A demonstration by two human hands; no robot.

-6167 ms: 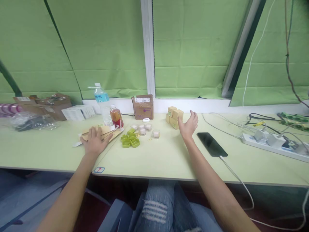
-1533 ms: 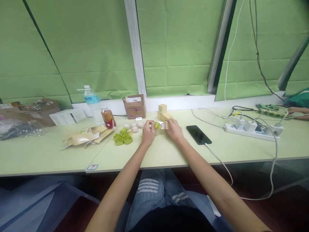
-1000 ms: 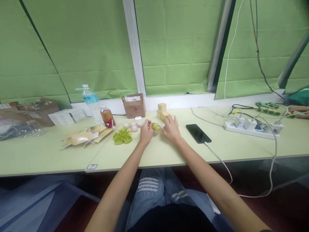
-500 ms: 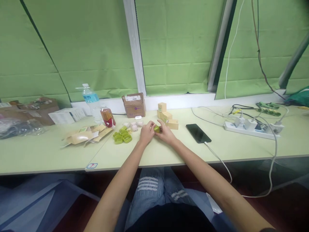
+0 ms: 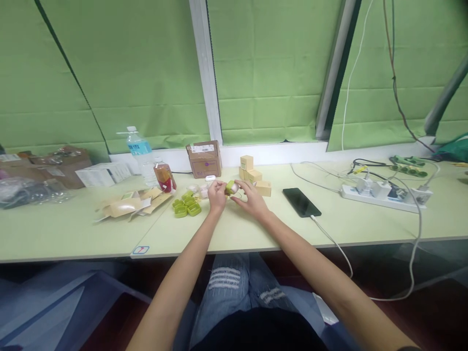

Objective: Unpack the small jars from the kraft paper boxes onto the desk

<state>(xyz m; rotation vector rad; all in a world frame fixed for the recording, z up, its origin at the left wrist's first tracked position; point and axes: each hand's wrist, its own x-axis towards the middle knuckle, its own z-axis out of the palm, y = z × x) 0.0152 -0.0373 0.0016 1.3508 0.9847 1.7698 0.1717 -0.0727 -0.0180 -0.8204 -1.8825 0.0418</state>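
Note:
Above the table, my left hand [image 5: 218, 196] pinches a small green case cover [image 5: 229, 186] with a pale pink rounded piece [image 5: 235, 187] showing at its right side. My right hand [image 5: 252, 201] has its fingertips at that pink side, the thumb lower and a little apart from the forefinger. Whether the pink piece sits fully inside the cover I cannot tell. Left of my hands lie several open green covers [image 5: 187, 206] on the table. Behind my left hand, pale pink pieces [image 5: 203, 191] are partly hidden, and a white earbud case [image 5: 210, 178] lies behind them.
Small cardboard boxes [image 5: 252, 174] are stacked beyond my right hand. A black phone [image 5: 302, 202] on a white cable lies to the right, before a power strip [image 5: 382, 195]. Leftward are torn paper packets [image 5: 124, 205], a drink bottle [image 5: 164, 175], a water bottle [image 5: 141, 151] and a brown carton [image 5: 204, 160].
The green cover has been turned and raised slightly leftward, so its pink side now shows. My right fingers have spread more, and my hands have moved a little apart.

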